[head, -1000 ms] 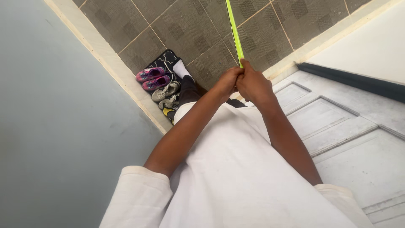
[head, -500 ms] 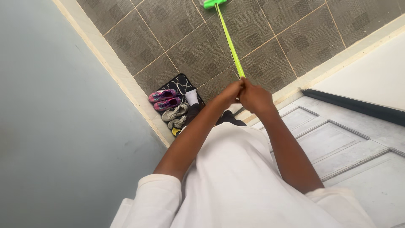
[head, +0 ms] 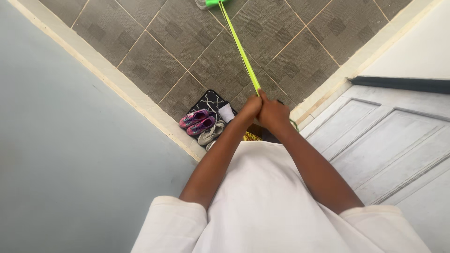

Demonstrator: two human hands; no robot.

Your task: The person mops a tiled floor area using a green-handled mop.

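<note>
Both our hands clamp the top end of the green mop handle (head: 239, 49): left hand (head: 249, 108) and right hand (head: 274, 114) closed tight, touching each other. The handle slants down to the mop head (head: 212, 3) on the grey tile floor (head: 154, 51). Looks light, stiff, slick plastic; a lower grip would likely steady it.

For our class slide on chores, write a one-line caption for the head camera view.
Both hands, left hand and right hand, grip a green mop handle over grey floor tiles, beside shoes.
</note>
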